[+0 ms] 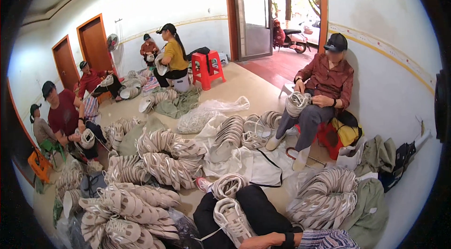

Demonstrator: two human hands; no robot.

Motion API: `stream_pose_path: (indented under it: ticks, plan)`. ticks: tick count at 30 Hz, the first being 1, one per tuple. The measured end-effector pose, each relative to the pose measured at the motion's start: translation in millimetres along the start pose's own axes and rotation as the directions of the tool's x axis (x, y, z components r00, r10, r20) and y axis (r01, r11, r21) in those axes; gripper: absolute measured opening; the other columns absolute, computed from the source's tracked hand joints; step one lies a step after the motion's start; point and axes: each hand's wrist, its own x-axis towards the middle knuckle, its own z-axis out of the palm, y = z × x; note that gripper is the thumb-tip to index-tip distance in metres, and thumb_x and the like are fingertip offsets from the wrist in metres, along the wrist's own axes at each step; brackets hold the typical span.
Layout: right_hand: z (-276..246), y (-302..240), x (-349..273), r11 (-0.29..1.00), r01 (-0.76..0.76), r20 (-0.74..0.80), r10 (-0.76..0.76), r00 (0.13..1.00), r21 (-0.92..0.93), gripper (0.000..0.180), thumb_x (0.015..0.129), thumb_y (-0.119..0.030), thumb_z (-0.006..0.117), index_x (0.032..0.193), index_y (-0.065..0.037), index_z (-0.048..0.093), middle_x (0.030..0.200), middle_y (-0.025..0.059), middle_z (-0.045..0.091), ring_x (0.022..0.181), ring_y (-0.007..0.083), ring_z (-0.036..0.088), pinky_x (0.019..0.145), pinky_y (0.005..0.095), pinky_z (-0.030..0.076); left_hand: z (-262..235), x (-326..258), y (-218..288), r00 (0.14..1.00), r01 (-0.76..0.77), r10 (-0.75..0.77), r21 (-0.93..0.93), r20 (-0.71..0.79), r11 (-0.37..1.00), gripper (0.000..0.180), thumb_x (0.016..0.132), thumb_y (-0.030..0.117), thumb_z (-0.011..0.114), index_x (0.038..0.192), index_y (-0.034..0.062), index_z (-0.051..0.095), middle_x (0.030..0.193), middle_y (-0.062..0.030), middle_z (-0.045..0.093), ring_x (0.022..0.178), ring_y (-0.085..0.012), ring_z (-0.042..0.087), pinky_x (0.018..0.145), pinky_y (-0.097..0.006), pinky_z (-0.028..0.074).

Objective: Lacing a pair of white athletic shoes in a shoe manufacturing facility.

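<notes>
A beige and white sneaker upper rests on my lap between my black-trousered legs. A pale lace runs from its left side across my left thigh. My right hand comes in from the lower right, with a black band on the wrist and a striped sleeve behind it. It lies against the near end of the upper; its fingers are mostly cut off by the lower edge. My left hand is outside the picture. Just beyond the upper, by my knees, sits another beige upper with a wide opening.
Large nested piles of uppers lie at my left and right. Ahead are more stacks and a white sack. A person in a dark red shirt sits at right; several others work at left. A red stool stands near the open door.
</notes>
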Motion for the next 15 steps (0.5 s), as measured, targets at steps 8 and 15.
stream_pose_path:
  ticks: [8, 15]
  plan:
    - [-23.6, -53.4, -11.1, 0.984, -0.045, -0.153, 0.072, 0.986, 0.174, 0.03, 0.09, -0.027, 0.049, 0.086, 0.0, 0.061, 0.071, 0.012, 0.061, 0.062, 0.0249, 0.058, 0.057, 0.0355, 0.045, -42.3, 14.2, -15.7, 0.722, -0.074, -0.401, -0.64, -0.563, 0.765, 0.02, 0.092, 0.019, 0.05, 0.084, 0.0048, 0.063, 0.055, 0.0026, 0.047, 0.04, -0.004, 0.032, 0.038, -0.02, 0.024]
    - [-116.3, -46.7, 1.9, 0.999, -0.024, -0.678, 0.049, 0.734, 0.046, 0.023, 0.088, -0.024, 0.056, 0.077, -0.004, 0.062, 0.071, 0.0029, 0.059, 0.068, 0.0122, 0.053, 0.063, 0.0281, 0.042, -17.7, 46.8, -66.9, 0.721, -0.01, -0.461, -0.672, -0.518, 0.74, 0.024, 0.09, 0.014, 0.054, 0.111, 0.0017, 0.055, 0.08, -0.0045, 0.063, 0.047, -0.0035, 0.04, 0.041, -0.017, 0.031]
